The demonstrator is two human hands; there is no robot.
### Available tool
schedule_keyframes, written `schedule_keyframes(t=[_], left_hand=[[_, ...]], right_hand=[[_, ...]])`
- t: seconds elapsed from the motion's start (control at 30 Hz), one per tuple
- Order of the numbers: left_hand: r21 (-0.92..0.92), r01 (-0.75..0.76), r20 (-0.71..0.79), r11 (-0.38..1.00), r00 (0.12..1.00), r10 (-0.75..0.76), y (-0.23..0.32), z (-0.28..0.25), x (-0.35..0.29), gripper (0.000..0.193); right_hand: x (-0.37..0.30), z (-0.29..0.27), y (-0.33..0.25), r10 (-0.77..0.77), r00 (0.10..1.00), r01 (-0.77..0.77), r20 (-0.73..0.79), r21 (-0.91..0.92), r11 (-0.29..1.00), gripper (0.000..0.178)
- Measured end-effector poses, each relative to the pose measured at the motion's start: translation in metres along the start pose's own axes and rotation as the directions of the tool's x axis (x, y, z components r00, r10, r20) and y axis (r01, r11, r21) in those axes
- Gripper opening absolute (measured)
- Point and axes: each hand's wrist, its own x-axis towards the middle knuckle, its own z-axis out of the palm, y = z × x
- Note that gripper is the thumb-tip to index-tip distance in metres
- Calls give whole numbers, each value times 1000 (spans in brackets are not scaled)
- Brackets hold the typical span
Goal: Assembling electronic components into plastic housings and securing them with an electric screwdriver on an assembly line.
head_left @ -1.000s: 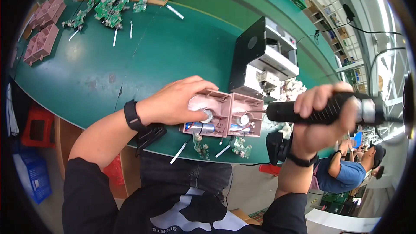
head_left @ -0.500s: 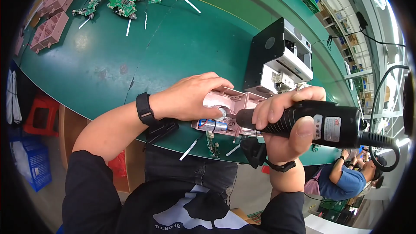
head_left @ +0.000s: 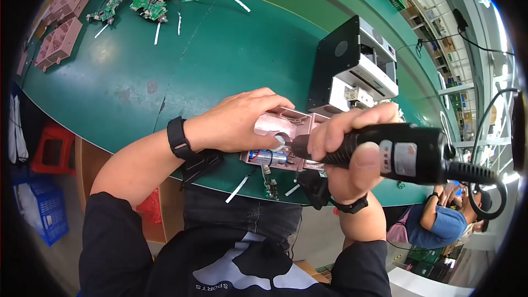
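My right hand (head_left: pixel 352 157) is wrapped round a black corded electric screwdriver (head_left: pixel 428 154), its nose pointing left into a pink plastic housing (head_left: pixel 302 127). The tip is beside a small round metal part (head_left: pixel 281 142) inside the housing; whether they touch I cannot tell. With fingers over the far wall and thumb by the metal part, my left hand (head_left: pixel 236 124) grips the housing's left end. A blue cylindrical battery (head_left: pixel 268 157) lies in the near side of the housing. Just in front of it, a small green circuit board (head_left: pixel 270 183) hangs by wires near the table edge.
Beyond the housing stands a black and white machine (head_left: pixel 352 66) on the green table (head_left: pixel 220 55). Green circuit boards (head_left: pixel 151 0) are heaped at the far left, near more pink housings (head_left: pixel 59 43). A person in a blue shirt (head_left: pixel 440 223) sits at the right.
The screwdriver and my right hand have shifted left, bringing the nose further over the housing and closer to the metal part. My left hand keeps its hold.
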Motion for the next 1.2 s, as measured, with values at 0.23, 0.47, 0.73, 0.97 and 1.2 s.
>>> schedule_keyframes(t=[0.23, 0.47, 0.73, 0.97, 1.2], left_hand=[[14, -62, -18, 998, 998, 62, -1, -10, 0, 57], [58, -1, -152, 998, 988, 10, -8, -13, 7, 20], [55, 25, -224, 998, 975, -12, -13, -9, 0, 17], [44, 27, -220, 999, 975, -17, -14, -6, 6, 21], [40, 24, -223, 999, 975, -14, -10, -6, 4, 21]], right_hand=[[4, -28, -35, -245, 935, 282, -257, 116, 952, 49], [44, -95, -33, -366, 825, 308, -429, -202, 930, 35], [31, -77, -26, -184, 906, 203, -382, 11, 979, 37], [3, 9, -43, -196, 970, 218, -145, 157, 963, 52], [8, 34, -11, -38, 999, 38, -10, 0, 999, 60]])
